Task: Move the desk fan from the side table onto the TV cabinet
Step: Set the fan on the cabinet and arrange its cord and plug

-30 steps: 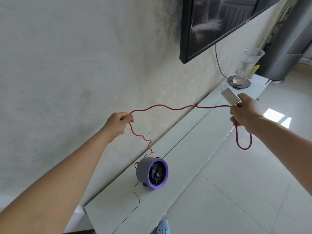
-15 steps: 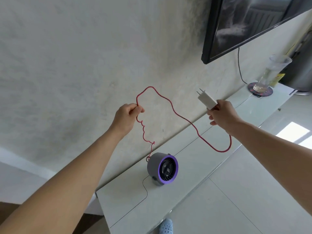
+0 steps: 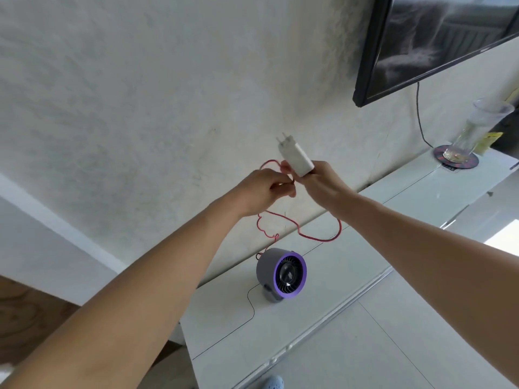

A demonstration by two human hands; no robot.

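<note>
- The desk fan (image 3: 276, 272) is seen in grey, with a purple ring around a dark ribbed grille.
- Its cable (image 3: 320, 237) is coloured red.
- The plug adapter (image 3: 296, 158) is white.
- The TV cabinet (image 3: 351, 276) is finished in glossy white.
- The coaster (image 3: 455, 160) is patterned in black with red marks.
- The TV (image 3: 432, 40) is framed in black.

The fan (image 3: 281, 272) looks matt grey plastic with a glossy purple rim. The worktop (image 3: 373, 248) is smooth, glossy white; the wall (image 3: 140, 94) is rough plaster.

Television (image 3: 438, 43) cropped; cord (image 3: 320, 237) vanishes inside hands.
</note>
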